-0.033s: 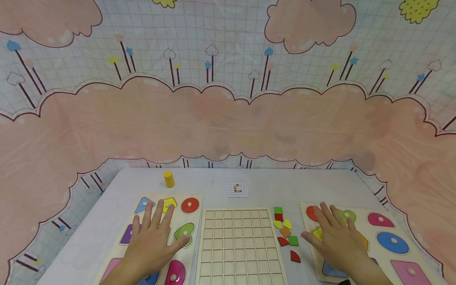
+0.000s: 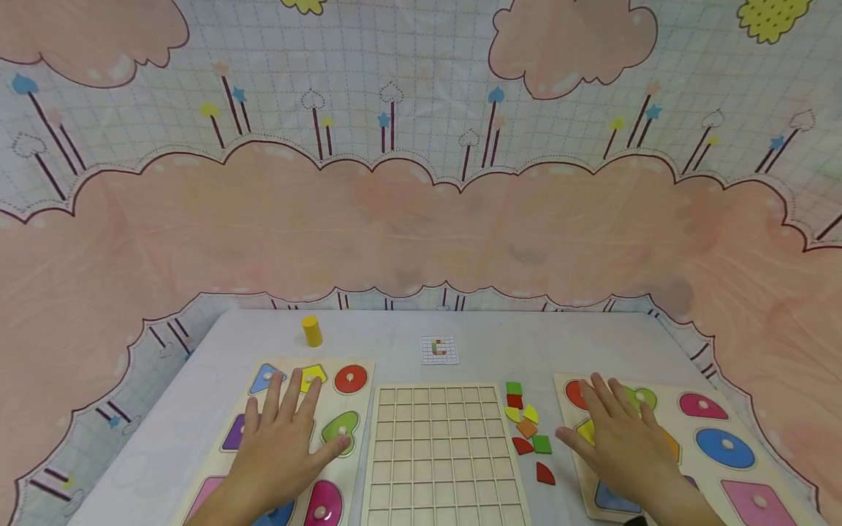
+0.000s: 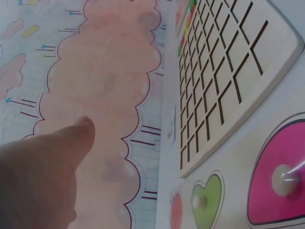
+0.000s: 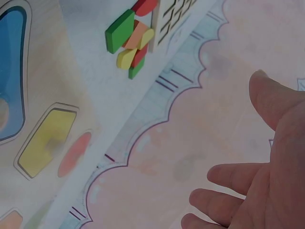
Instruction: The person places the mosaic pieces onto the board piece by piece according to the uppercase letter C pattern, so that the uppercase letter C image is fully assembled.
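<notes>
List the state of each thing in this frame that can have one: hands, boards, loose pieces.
Left hand: open, flat on the left shape board.
Right hand: open, flat on the right shape board.
Left shape board: the pieces that show are seated.
Right shape board: the pieces that show are seated.
Grid board: every cell in view is empty.
Coloured tiles: loose, clustered between the grid board and the right shape board.
Yellow cylinder: upright, alone.
Pattern card: flat, face up.
</notes>
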Demonstrator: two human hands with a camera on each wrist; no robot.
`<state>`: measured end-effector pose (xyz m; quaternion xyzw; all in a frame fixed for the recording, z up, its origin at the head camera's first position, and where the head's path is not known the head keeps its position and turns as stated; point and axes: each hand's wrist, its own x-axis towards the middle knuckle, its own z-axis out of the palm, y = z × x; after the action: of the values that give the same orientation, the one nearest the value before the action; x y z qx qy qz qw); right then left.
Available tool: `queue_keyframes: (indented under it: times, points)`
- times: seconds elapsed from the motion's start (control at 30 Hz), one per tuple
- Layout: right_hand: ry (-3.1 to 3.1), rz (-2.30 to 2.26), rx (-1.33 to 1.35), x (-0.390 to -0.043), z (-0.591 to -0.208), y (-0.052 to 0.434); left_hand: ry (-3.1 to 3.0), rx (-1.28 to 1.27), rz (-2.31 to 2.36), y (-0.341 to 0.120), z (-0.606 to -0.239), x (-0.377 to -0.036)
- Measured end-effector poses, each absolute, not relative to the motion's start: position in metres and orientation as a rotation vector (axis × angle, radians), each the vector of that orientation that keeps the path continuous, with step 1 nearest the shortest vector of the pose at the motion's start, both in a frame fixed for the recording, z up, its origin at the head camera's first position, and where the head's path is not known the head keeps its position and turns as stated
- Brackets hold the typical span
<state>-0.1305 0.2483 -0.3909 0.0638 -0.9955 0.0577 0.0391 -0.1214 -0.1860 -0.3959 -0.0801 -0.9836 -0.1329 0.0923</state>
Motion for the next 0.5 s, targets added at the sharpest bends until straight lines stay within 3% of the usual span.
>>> queue_keyframes:
  times: [0.5]
  points:
    - [-3.000, 0.187, 0.235, -0.1328, -0.3907, 0.2467, -2.906, -0.260, -0.415, -0.1848, -0.3967, -0.1215]
